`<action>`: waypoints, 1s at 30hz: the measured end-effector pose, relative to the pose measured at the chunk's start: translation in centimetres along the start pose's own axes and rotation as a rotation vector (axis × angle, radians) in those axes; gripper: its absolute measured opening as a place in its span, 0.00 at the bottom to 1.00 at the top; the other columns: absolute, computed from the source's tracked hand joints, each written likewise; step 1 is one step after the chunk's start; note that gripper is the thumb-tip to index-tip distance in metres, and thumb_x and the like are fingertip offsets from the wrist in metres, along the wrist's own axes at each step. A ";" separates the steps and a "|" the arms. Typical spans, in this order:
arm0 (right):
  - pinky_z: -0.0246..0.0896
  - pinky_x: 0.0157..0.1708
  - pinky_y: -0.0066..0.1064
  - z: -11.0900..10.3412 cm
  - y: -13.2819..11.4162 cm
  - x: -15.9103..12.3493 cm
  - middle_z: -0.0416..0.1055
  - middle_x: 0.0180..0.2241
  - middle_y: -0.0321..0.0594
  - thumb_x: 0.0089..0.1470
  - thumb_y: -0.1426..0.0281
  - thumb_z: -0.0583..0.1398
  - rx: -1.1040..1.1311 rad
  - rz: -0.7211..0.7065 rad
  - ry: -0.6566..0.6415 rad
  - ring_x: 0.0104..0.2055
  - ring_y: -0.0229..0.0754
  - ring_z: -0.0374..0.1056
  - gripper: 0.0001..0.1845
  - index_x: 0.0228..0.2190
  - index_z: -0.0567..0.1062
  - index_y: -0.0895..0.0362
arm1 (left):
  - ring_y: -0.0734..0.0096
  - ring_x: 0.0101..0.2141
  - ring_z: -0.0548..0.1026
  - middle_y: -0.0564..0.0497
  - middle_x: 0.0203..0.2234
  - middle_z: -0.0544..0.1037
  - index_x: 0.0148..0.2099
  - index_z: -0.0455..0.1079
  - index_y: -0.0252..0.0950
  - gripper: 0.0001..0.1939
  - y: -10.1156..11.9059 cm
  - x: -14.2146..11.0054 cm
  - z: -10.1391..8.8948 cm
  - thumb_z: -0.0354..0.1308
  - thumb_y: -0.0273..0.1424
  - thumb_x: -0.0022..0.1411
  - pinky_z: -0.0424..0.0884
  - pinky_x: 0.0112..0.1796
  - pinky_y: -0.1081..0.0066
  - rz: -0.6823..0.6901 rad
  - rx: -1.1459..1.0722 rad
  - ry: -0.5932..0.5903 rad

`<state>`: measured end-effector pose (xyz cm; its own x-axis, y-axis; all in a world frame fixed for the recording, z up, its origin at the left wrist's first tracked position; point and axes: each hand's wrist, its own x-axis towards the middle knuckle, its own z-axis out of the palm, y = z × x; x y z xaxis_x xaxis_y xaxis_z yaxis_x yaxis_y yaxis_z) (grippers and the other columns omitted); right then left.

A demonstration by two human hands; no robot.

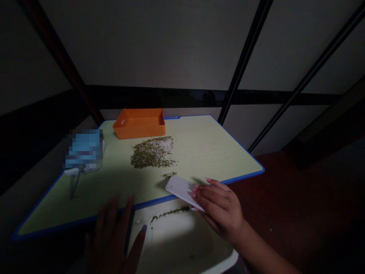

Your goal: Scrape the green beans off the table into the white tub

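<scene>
White tray [176, 243], blue-edged table [211, 148], dim panelled wall [159, 45]

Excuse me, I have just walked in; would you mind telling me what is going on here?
A person's right hand holds a flat white scraper across the near edge of the pale table. Below that edge sits a white tray, with a line of small green grains along its far side. The left hand is at the tray's left end; its grip is unclear. A pile of green and whitish grains lies on the table, in front of an orange box.
</scene>
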<state>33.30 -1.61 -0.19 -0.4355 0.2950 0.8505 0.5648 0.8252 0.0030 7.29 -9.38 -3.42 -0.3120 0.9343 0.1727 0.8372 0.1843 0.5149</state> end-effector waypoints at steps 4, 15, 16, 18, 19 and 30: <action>0.78 0.52 0.39 0.0 0.0 0.0 0.86 0.36 0.41 0.69 0.69 0.59 -0.002 0.002 0.006 0.39 0.40 0.83 0.09 0.43 0.79 0.59 | 0.54 0.77 0.40 0.45 0.77 0.49 0.72 0.57 0.46 0.31 -0.1 0.1 0.0 0.36 0.48 0.73 0.45 0.72 0.28 -0.006 -0.003 -0.011; 0.77 0.53 0.39 -0.5 0.0 -0.5 0.86 0.38 0.43 0.69 0.70 0.59 -0.022 0.024 -0.029 0.41 0.41 0.83 0.09 0.44 0.80 0.59 | 0.56 0.77 0.39 0.45 0.77 0.47 0.72 0.57 0.45 0.31 0.1 -0.1 0.0 0.37 0.49 0.73 0.44 0.72 0.30 -0.020 -0.007 -0.013; 0.77 0.52 0.39 -0.5 0.0 -0.5 0.86 0.38 0.43 0.69 0.70 0.59 -0.024 0.023 -0.032 0.41 0.41 0.83 0.09 0.44 0.80 0.59 | 0.58 0.77 0.39 0.46 0.77 0.47 0.72 0.57 0.46 0.31 0.1 -0.1 0.0 0.36 0.48 0.73 0.44 0.73 0.31 -0.014 -0.005 -0.009; 0.78 0.51 0.39 -0.4 0.0 -0.6 0.86 0.38 0.43 0.69 0.70 0.59 -0.024 0.022 -0.032 0.41 0.41 0.83 0.09 0.44 0.80 0.59 | 0.59 0.77 0.39 0.45 0.77 0.47 0.72 0.56 0.45 0.31 0.1 -0.1 0.0 0.36 0.48 0.73 0.45 0.73 0.32 -0.007 0.004 -0.008; 0.78 0.51 0.39 -0.3 0.1 -0.6 0.86 0.38 0.43 0.69 0.70 0.59 -0.023 0.022 -0.030 0.41 0.41 0.83 0.09 0.44 0.80 0.59 | 0.59 0.77 0.39 0.45 0.77 0.47 0.72 0.56 0.45 0.31 0.0 -0.1 0.0 0.36 0.48 0.73 0.45 0.73 0.32 -0.004 0.007 -0.008; 0.79 0.48 0.40 -0.3 0.4 -0.5 0.86 0.38 0.45 0.71 0.69 0.55 -0.057 0.050 -0.041 0.41 0.43 0.84 0.13 0.45 0.79 0.59 | 0.54 0.77 0.42 0.42 0.77 0.50 0.72 0.57 0.45 0.31 -0.6 0.1 0.2 0.38 0.48 0.73 0.46 0.72 0.29 0.031 0.002 0.001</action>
<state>33.94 -1.58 -0.47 -0.4331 0.3555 0.8283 0.6249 0.7807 -0.0083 6.87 -9.36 -3.91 -0.2860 0.9393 0.1898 0.8477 0.1556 0.5071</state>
